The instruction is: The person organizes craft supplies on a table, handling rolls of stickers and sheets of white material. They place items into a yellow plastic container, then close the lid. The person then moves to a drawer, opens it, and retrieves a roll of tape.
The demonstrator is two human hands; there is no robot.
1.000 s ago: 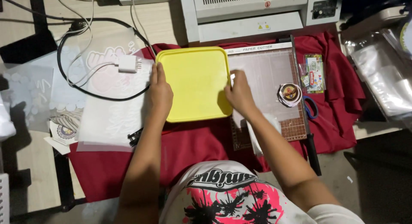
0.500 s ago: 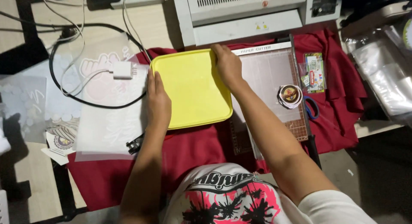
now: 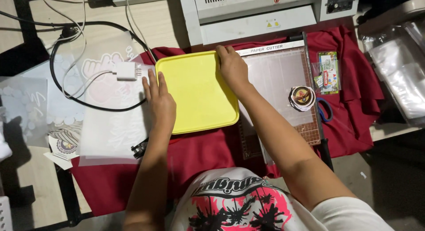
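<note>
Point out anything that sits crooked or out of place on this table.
The yellow tray lies slightly rotated, one edge overlapping the paper cutter. The left hand and right hand rest on its edges. Nothing looks spilled or damaged.

Plain bright yellow tray (image 3: 197,91), no pattern. Deep red cloth (image 3: 203,153) beneath. Pale wood-grain tabletop (image 3: 164,25). Grey cutting mat (image 3: 279,76) with fine grid, brown ruled edge. White charger (image 3: 126,71), black cable (image 3: 88,102). Translucent white sheets (image 3: 110,133) with faint pink lettering. Off-white laminator (image 3: 256,9). Blue-handled scissors (image 3: 325,109). White shirt (image 3: 239,204) with pink and black splatter print.
</note>
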